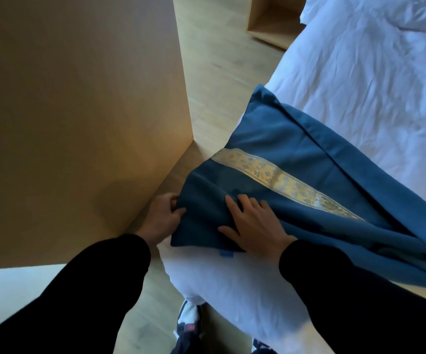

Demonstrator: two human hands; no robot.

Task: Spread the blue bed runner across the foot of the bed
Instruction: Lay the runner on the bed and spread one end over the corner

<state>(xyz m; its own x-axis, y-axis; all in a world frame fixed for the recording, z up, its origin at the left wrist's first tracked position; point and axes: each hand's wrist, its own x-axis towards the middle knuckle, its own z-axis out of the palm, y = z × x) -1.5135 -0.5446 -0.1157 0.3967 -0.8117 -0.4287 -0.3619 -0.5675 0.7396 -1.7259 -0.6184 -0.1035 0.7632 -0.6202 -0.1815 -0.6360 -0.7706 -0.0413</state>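
Blue runner [296, 149]: lies bunched over bed [360, 72] corner at the foot, end overhanging | left hand [164, 218]: fingers pinch the end hem, likely to tug it straight | right hand [255, 223]: fingers splayed flat (pinning cloth against slipping)

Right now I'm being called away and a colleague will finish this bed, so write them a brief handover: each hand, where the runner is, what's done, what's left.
Left hand pinches the near end's edge of the blue fabric bed runner with a gold patterned band.
Right hand lies flat on it, fingers spread.
The runner lies over the corner of the rumpled white duvet and runs off to the right, creased lengthwise.
Done: runner on the bed.
Left: straighten this end and smooth the folds; the far end is out of view.
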